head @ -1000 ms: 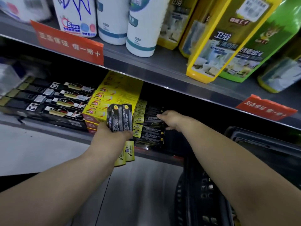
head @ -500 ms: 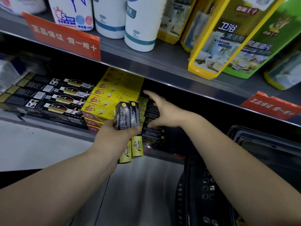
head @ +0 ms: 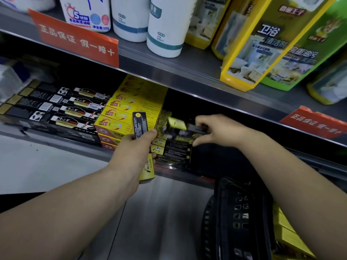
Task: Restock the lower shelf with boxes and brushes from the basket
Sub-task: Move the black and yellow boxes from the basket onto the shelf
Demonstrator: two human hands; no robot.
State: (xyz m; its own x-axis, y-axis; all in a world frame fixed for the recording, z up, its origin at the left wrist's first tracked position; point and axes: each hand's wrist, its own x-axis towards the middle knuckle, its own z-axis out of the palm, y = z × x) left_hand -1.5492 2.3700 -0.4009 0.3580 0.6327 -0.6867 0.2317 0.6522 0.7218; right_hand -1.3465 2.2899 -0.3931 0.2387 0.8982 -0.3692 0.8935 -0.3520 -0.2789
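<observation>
**Shop shelving, lower tier: restock in progress**

Store shelves, two tiers in view. Upper shelf [head: 187, 70]: white bottles [head: 167, 27], yellow and green cleaner packs, two red price tags.

Lower shelf [head: 62, 145], contents, left to right:
- black boxes [head: 62, 109], laid flat in rows;
- yellow boxes [head: 127, 111], stacked several high;
- black-and-yellow boxes [head: 174, 151], a short stack just beside the yellow ones, with dark space to its right.

Basket [head: 236, 218]: black, lower right of view, below the shelf edge. Yellow packs [head: 287, 231] show at its far side, so stock is judged to remain. No brushes can be made out anywhere in view.

Progress, as a judgement: partway. Much of the shelf is filled; the black-and-yellow stack is the one being built, and the gap to its right and the basket's contents are left.

Left hand [head: 139, 149]: fingers curled round a held box [head: 139, 124], black with a yellow end that sticks out below the palm; thumb pressed across its face. The box stands upright in front of the yellow stack, not yet on the shelf.

Right hand [head: 216, 130]: fingers and thumb pinch a blurred box [head: 180, 126], black and yellow, held level just above the short stack. Whether it touches the stack cannot be told through the blur.
</observation>
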